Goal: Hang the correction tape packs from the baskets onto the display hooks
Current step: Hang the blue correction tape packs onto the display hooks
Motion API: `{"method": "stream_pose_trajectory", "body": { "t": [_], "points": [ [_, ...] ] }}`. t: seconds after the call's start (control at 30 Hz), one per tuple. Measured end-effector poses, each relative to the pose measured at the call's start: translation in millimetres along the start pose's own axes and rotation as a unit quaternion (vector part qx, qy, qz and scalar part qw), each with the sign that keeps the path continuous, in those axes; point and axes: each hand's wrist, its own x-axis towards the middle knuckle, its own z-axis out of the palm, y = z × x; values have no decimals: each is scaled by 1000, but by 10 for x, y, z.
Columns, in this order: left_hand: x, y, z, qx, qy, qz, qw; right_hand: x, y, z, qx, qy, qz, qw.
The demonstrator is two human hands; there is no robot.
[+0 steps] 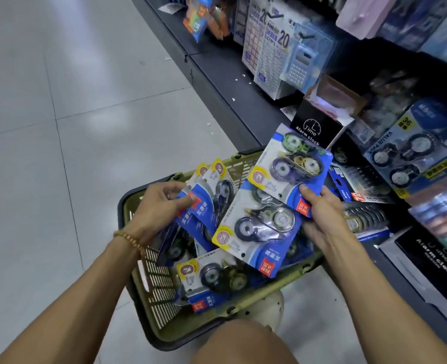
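A dark shelving unit (pixel 243 82) hung with packaged stationery runs along the right. An olive-green basket (pixel 159 290) is seen on the grey tiled floor (pixel 59 127) at near centre, with correction tape packs (pixel 214 279) heaped inside it. 2 packs (pixel 269 206), overlapped, are gripped above the basket by the right hand (pixel 322 214), thumb on top. Another pack (pixel 204 203) is pinched by the left hand (pixel 159 203), its fingers (pixel 184 202) curled round the pack's edge.

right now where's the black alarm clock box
In the head view, the black alarm clock box stands right of centre on the lower shelf, just beyond the green basket, below the blue calculator.
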Motion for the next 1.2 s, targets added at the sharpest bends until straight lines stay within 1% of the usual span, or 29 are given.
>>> {"method": "stream_pose_trajectory", "body": {
  "t": [0.13, 0.23, 0.33, 0.4, 0.5, 0.57, 0.67, 0.77, 0.8, 0.87, 0.9, 0.97, 1.03, 1.1, 1.2],
  "points": [
    [51, -228, 291, -77, 27, -40, 996, 62, 124, 138, -35, 41, -11, 998],
    [48, -421, 549, -90, 52, -77, 992, 127, 231, 157, -49, 53, -5, 997],
    [95, -452, 752, -80, 85, -120, 986, 123, 291, 132, -74, 38, 13, 996],
    [129, -432, 806, -53, 116, -116, 985, 90, 333, 110, -90, 22, 26, 995],
    [93, -387, 746, -22, 105, -99, 989, 28, 359, 98, -72, 3, 73, 995],
    [45, -373, 622, -24, 99, -92, 991, -25, 316, 116, -62, -11, 95, 994],
    [-19, -295, 403, -64, 104, -77, 989, -115, 146, 184, -53, -19, 62, 997],
    [-56, -139, 230, -147, 136, -68, 977, -160, -95, 253, 23, 9, -2, 1000],
    [-82, -70, 187, -188, 131, -64, 971, -178, -188, 279, 53, 24, -23, 998],
    [-136, 76, 139, -283, 94, -60, 953, -241, -375, 333, 93, 51, -59, 993],
    [-175, 157, 131, -328, 62, -56, 941, -298, -466, 348, 96, 58, -72, 991],
    [-259, 335, 153, -393, -9, -55, 918, -461, -616, 378, 82, 48, -93, 991],
    [-384, 551, 205, -421, -77, -55, 902, -643, -727, 387, 73, 44, -105, 991],
    [-501, 733, 273, -422, -124, -44, 897, -807, -804, 413, 78, 43, -111, 990],
    [-644, 953, 371, -408, -160, -8, 899, -982, -919, 421, 99, 47, -129, 986]
  ]
}}
